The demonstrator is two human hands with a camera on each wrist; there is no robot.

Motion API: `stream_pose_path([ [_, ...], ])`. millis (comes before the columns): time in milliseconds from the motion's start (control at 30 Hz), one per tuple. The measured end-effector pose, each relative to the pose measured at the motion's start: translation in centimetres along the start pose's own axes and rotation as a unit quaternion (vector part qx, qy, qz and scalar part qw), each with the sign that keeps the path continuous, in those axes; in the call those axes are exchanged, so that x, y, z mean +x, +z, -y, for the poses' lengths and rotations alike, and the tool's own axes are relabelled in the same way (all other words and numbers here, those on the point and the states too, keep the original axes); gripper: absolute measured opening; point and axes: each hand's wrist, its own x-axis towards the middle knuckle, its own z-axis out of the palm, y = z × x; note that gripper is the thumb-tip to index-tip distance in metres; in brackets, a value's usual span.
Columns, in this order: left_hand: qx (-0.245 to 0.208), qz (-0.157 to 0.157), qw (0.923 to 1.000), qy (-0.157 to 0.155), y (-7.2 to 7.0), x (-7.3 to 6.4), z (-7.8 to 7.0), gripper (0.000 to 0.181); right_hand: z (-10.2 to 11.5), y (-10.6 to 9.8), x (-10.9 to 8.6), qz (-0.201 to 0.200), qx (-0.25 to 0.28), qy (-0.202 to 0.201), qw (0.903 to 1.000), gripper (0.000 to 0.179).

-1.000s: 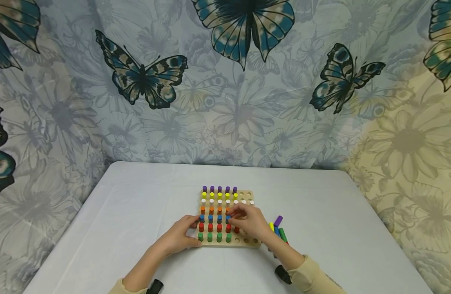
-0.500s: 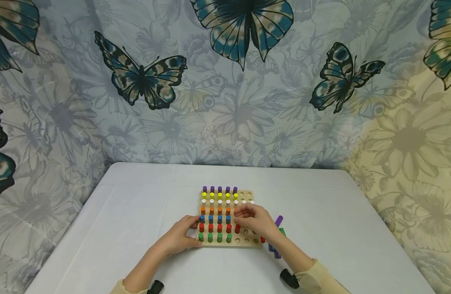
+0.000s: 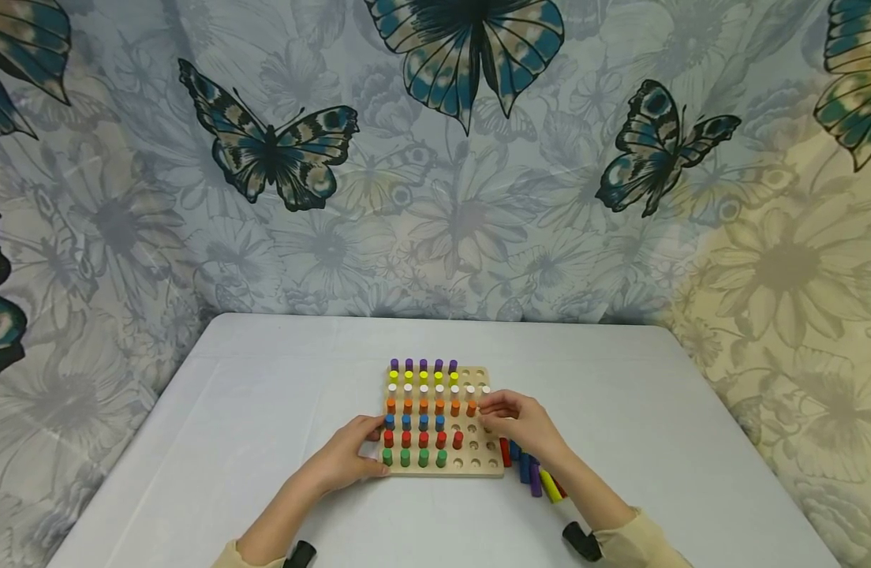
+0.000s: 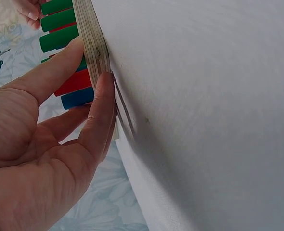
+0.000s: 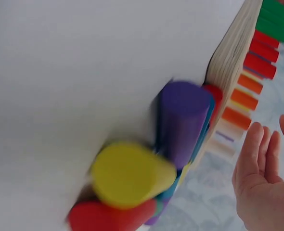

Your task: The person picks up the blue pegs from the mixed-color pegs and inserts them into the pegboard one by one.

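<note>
A wooden pegboard (image 3: 485, 453) lies on the white table, with rows of purple, yellow, white, orange, blue, red and green pegs. At its left side, my left hand (image 3: 346, 456) grips the edge, thumb at the near corner and fingers farther back. The left wrist view shows that thumb by the green pegs (image 4: 59, 41) and fingers against the board's side. By the right end of the orange row (image 3: 471, 408) is my right hand (image 3: 526, 424). In the right wrist view its fingers (image 5: 250, 149) are loosely extended near an orange peg, the thumb apart, nothing seen between them.
Loose pegs lie right of the board, partly under my right forearm, among them a purple peg (image 3: 535, 479), a yellow peg (image 3: 551, 487) and a red peg (image 3: 505, 452). A black device (image 3: 581, 541) sits at my right wrist. A butterfly-print curtain (image 3: 471, 237) hangs behind the table.
My right hand has moved right across the board to its right edge, uncovering orange pegs and holes in the blue row. My left hand stays at the board's left edge.
</note>
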Motion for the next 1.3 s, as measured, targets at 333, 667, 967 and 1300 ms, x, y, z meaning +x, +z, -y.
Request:
stream_pose_path([
  [333, -0.006, 0.0, 1.0, -0.005, 0.0, 0.1, 0.2, 0.08, -1.4, -1.9, -0.5, -0.04, -0.033, 0.028, 0.9983, 0.021],
  [667, -0.004, 0.001, 1.0, 0.001, -0.1, 0.1, 0.2, 0.08, -2.1, -3.4, -1.7, -0.054, -0.066, 0.042, 0.9955, 0.023],
  [967, -0.003, 0.002, 1.0, 0.0, 0.0, 0.2, 0.3, 0.079, -2.9, -4.3, -2.3, -0.059, -0.094, 0.051, 0.9925, 0.024],
  [1300, 0.001, 0.002, 1.0, 0.0, 0.0, 0.2, 0.3, 0.079, -3.5, -4.6, -2.5, -0.06, -0.143, 0.049, 0.9867, 0.017],
])
